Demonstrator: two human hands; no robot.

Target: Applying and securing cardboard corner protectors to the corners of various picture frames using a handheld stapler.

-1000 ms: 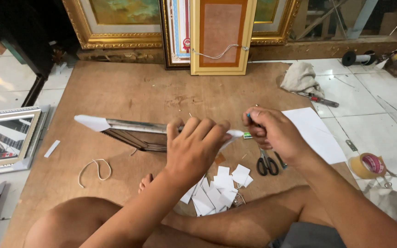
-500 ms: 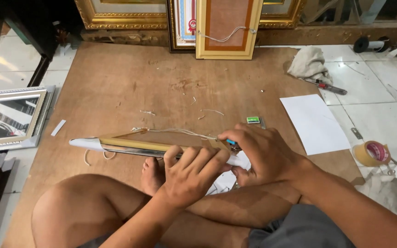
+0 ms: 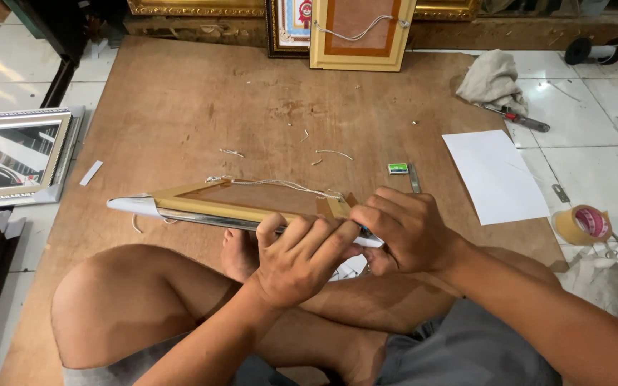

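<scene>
Head view of a person seated cross-legged on a brown board (image 3: 180,107) laid on the floor. One picture frame (image 3: 237,207), gold-edged with a brown backing and a white cord across its back, is held almost flat and edge-on above the person's legs, its white-wrapped corner pointing left. The left hand (image 3: 302,257) curls over the frame's near edge, four fingers folded onto the top and clasping it. The right hand (image 3: 405,232) is closed around the frame's right end, fingers pressed together; what it pinches beneath them cannot be told.

On the board lie one small green box (image 3: 397,169), one thin metal strip (image 3: 414,179) just beside it, and a few cord scraps (image 3: 334,152). One white sheet of paper (image 3: 495,175) overlaps the board's right edge. On the tiles to the right sit one roll of tan tape (image 3: 581,225), one grey rag (image 3: 491,78) and one red-handled tool (image 3: 513,118). One silver-framed mirror (image 3: 16,154) lies at left. Two frames lean at the far edge: one tan (image 3: 363,36), one dark (image 3: 287,28).
</scene>
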